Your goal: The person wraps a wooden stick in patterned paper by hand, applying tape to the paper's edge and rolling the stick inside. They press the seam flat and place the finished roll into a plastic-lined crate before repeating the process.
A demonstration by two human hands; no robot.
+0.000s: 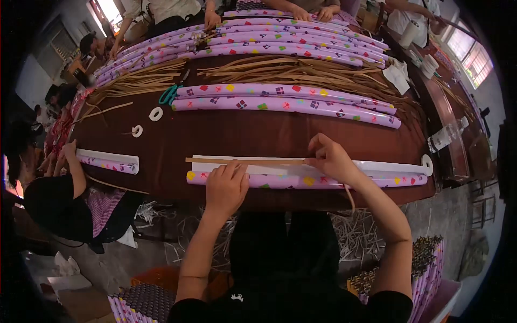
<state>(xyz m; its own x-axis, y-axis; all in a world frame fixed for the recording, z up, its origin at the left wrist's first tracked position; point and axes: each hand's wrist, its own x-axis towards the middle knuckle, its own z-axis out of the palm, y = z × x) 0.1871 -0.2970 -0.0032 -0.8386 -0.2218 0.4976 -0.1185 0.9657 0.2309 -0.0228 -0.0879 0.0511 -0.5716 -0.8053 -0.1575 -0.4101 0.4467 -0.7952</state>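
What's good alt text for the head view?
A person's left hand rests on a patterned purple roll while the right hand is at a tan strip lying along the roll's white flap. Beyond, on the brown table, are more purple rolls, teal-handled scissors and heaped tan strips.

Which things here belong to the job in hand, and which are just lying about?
Likely part of the job:
partly unrolled purple patterned roll
brown strip laid along it
heaped brown strips
white ring at the roll's end

Likely just lying about:
clear plastic bottle
tangled pale strips

Brown table (242, 127), purple rolls (293, 180), tan strips (269, 70), 2 white rings (152, 114) (left side)
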